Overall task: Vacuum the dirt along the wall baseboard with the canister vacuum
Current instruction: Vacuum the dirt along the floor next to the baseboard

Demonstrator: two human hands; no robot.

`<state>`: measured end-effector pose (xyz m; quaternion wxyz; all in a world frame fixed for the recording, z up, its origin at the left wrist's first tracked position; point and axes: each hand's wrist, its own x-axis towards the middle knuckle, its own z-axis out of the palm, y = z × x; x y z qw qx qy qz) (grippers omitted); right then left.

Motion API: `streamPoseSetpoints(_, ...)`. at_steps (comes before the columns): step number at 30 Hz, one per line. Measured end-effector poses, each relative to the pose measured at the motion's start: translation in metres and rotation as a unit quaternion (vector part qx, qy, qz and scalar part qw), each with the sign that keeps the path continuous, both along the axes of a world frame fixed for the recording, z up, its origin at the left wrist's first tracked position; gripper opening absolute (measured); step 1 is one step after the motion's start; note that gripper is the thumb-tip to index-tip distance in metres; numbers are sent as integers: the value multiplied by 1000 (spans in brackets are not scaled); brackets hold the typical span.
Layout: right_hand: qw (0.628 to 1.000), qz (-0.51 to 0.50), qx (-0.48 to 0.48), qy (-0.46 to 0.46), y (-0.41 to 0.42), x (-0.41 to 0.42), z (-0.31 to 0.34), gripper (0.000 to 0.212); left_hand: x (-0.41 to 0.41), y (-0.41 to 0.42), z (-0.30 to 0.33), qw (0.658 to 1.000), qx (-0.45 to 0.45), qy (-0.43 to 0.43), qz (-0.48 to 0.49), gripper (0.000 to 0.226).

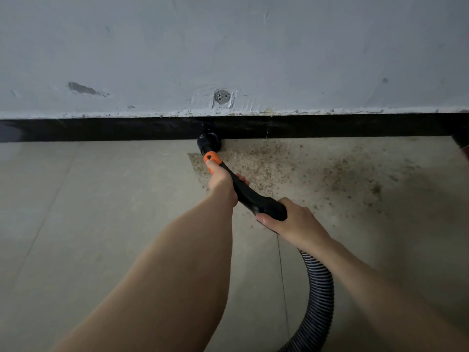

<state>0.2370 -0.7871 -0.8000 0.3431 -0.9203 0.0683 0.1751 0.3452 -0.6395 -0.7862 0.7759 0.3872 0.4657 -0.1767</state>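
The fingers of the left hand (220, 179) are curled round the front of the black wand (247, 193), just behind its orange collar (212, 158), with the thumb lying along the top toward the orange part. Holding so near the tip probably lets this hand steer it well. The fingers of the right hand (291, 219) are wrapped round the thick back end of the wand, where the ribbed hose (318, 295) joins on. This hand seems to carry the weight and push, while the front hand aims. Both arms reach out straight toward the wall, so the person can get the tip low down. The round black nozzle (209, 142) sits on the floor and touches the black baseboard (101, 129), right in the corner where floor meets wall. That looks like the best spot, since dirt gathers in that corner. The dirt (317, 171) is a wide spread of brown specks on the floor tiles (101, 212), starting at the nozzle and going off to the right along the baseboard. The floor to the left of the nozzle looks clean, so most of the job seems left to do on the right side. The hose bends down and out of the bottom of the view, and the canister itself is not seen. Above the baseboard is a scuffed grey wall (253, 47) with a small round patched hole (222, 97).
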Motion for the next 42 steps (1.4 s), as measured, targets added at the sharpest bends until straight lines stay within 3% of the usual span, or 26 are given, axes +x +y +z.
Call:
streamPoseSetpoints(10, 997, -76, 13, -1, -37, -37, -13, 62, -17, -50, -17, 996, -10, -38, -75, 72)
streamPoseSetpoints(14, 996, -91, 16, 0, -41, -44, -13, 53, -19, -60, -21, 995, -13, -36, -94, 71)
streamPoseSetpoints(24, 987, -158, 10, -16, -53, -63, -15, 45, -24, -90, -13, 981, -21, -40, -188, 86)
streamPoseSetpoints(33, 990, -138, -5, -16, -25, -60, -5, 43, -23, -62, -7, 976, -35, -49, -208, 74)
streamPoseSetpoints(42, 999, -34, -34, -11, 29, -37, 11, 49, -19, 14, 2, 991, -53, -56, -113, 75)
